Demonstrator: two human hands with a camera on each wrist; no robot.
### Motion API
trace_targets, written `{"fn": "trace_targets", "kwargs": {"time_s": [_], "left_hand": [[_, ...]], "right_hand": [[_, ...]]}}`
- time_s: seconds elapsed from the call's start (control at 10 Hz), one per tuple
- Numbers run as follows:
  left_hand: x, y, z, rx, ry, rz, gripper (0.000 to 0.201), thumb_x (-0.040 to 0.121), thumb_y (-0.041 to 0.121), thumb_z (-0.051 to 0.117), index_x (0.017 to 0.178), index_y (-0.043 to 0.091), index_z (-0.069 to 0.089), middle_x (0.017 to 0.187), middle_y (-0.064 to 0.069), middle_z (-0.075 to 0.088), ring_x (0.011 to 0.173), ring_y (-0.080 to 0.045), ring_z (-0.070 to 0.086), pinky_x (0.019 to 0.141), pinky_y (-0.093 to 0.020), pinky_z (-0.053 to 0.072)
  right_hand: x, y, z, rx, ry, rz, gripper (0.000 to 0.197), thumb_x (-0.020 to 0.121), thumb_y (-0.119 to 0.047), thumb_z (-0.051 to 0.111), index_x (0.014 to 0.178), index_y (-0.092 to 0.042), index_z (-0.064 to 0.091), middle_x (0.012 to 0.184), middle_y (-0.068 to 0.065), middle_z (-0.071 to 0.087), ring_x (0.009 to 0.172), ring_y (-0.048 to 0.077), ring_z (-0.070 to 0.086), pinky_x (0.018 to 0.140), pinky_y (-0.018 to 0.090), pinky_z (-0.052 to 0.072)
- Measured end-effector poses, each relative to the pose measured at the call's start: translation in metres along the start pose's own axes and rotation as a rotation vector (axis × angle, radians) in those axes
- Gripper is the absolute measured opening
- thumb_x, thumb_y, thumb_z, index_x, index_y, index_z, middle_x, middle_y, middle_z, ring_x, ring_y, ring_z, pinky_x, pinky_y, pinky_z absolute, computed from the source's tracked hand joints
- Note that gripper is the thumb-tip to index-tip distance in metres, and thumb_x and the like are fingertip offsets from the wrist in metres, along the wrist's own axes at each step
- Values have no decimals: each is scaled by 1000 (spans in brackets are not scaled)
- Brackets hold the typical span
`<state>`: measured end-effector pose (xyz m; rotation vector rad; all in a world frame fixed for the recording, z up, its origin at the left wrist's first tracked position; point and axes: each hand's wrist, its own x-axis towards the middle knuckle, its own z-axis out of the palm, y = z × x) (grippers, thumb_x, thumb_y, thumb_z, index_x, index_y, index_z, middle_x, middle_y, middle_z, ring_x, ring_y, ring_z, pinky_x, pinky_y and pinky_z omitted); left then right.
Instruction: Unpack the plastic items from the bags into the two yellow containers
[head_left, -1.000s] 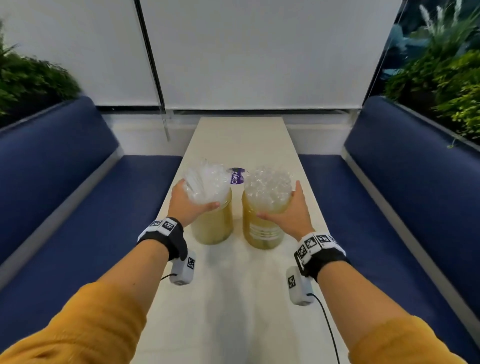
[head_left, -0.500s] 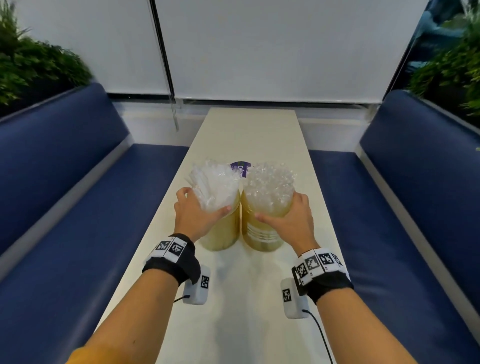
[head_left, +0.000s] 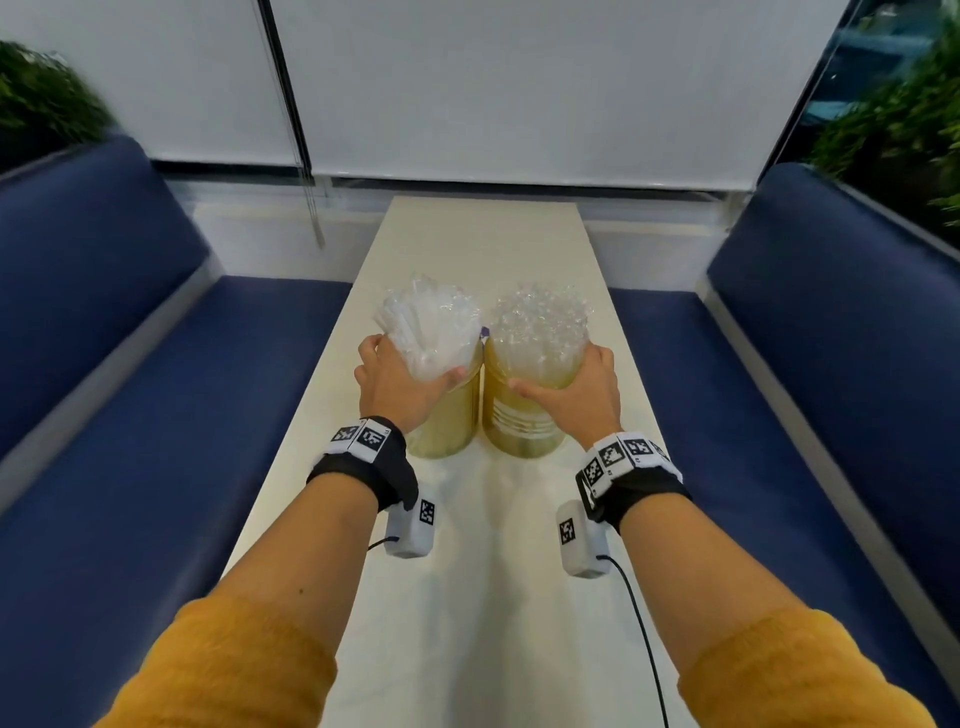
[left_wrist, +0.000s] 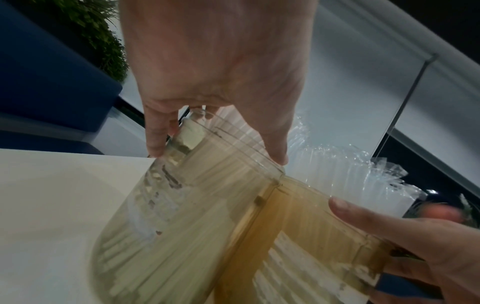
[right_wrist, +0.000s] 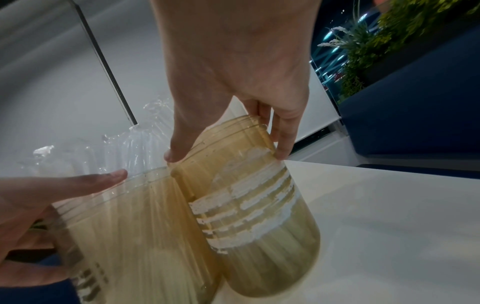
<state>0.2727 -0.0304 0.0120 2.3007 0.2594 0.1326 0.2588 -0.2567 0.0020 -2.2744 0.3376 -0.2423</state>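
Yellow-tinted containers, two, stand touching at table (head_left: 467, 597) centre: left jar (head_left: 451, 415) at 11 o'clock, right jar (head_left: 522, 426) at 1 o'clock. Clear straws (head_left: 426, 327) fill both, still sleeved in bags (head_left: 540, 322) that rise above the rims. I judge the step as seating the jars together; next calls for stripping the bags. My left hand (head_left: 397, 387) wraps its jar's neck, thumb across the front. My right hand (head_left: 576, 392) grips likewise.

Two translucent yellow containers (head_left: 522, 415) stand upright and touching at centre frame, each packed with clear plastic items (head_left: 537, 325), apparently straws, still bag-wrapped and rising above the rims.
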Motion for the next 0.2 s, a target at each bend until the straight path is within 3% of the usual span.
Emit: {"fn": "trace_targets", "kwargs": {"time_s": [0.1,0.2], "left_hand": [[11,4,-2,16,-12,16,120,67,70,79,151,4,23,157,-9,21,140,-39,30,113,-50,37],[13,1,-4,-9,-22,43,126,64,70,81,154,7,19,160,-9,19,143,-41,28,116,-52,34]], "right_hand": [[6,-8,1,5,-3,32,127,47,-77,80,150,-20,31,146,0,36,134,25,44,106,47,48],[5,-11,1,72,-27,49,143,51,-73,84,160,-21,6,160,6,23,147,29,29,116,50,35]]}}
